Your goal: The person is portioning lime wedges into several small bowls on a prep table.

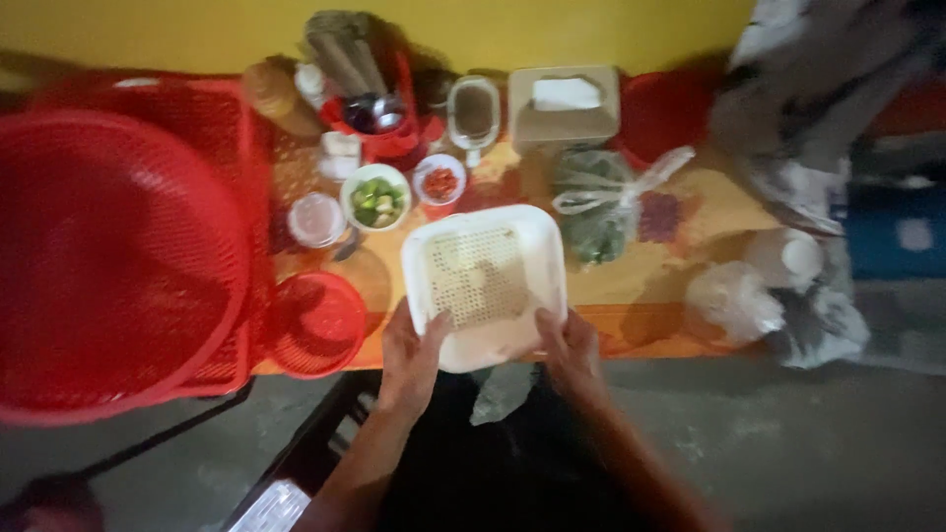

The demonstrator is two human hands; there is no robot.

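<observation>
Yellow wall behind; orange tabletop crowded w/ bowls, red baskets. Left hand & right hand grip white strainer tray at near edge, fingers closed on rim. Step: positioning tray. Next, prob.: keep level, steady grip.

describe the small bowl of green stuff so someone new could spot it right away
Start at the big red basket on the left of the table, then look right, just beyond the white square tray that both hands hold. The bowl sits off the tray's far left corner. It is the only white round bowl filled with green chunks; the smaller dish to its right holds red bits.
</observation>
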